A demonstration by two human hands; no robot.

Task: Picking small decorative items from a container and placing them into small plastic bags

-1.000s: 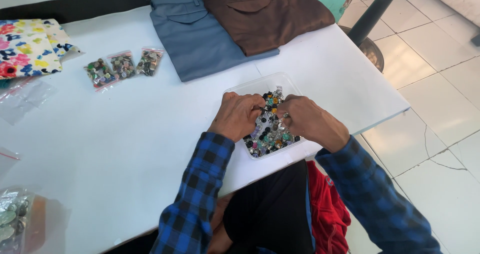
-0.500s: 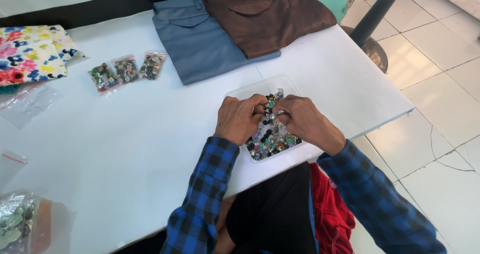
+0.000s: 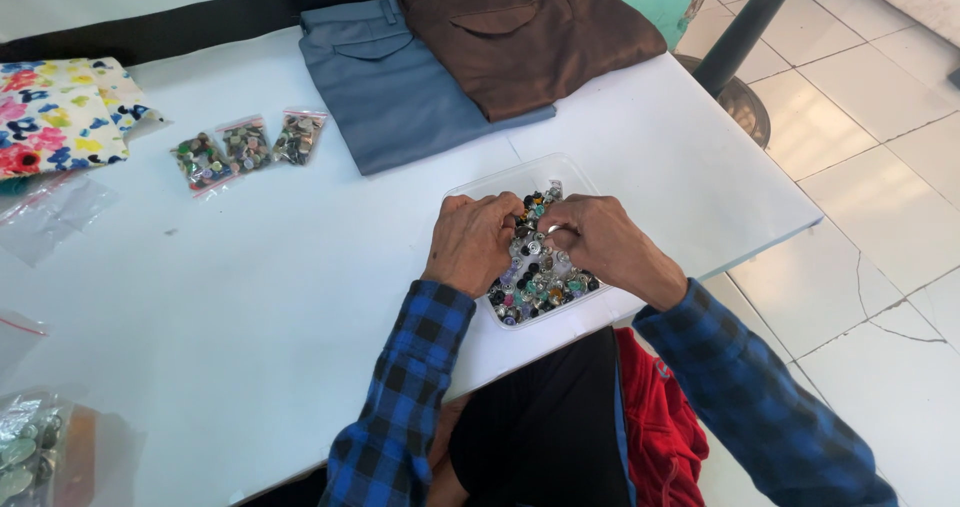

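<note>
While both hands dig in the clear tray [image 3: 470, 189] of mixed buttons [image 3: 540, 277], the left hand [image 3: 472, 242] lies curled, holding nothing I can see. The right hand [image 3: 600, 242], at 3 o'clock of it, pinches narrow on a silvery button [image 3: 553, 231]; such buttons are probably light, hard and slippery, best pinched by the rim.

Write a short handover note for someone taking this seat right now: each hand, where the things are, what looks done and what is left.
Left hand: fingers in the clear tray of mixed buttons; its grip cannot be made out.
Right hand: over the tray, fingertips among the buttons; grip unclear too.
Tray sits at the table's near edge.
Done: three small bags of buttons lie filled, far left.
Left: the tray is still heaped with mixed buttons.
</note>
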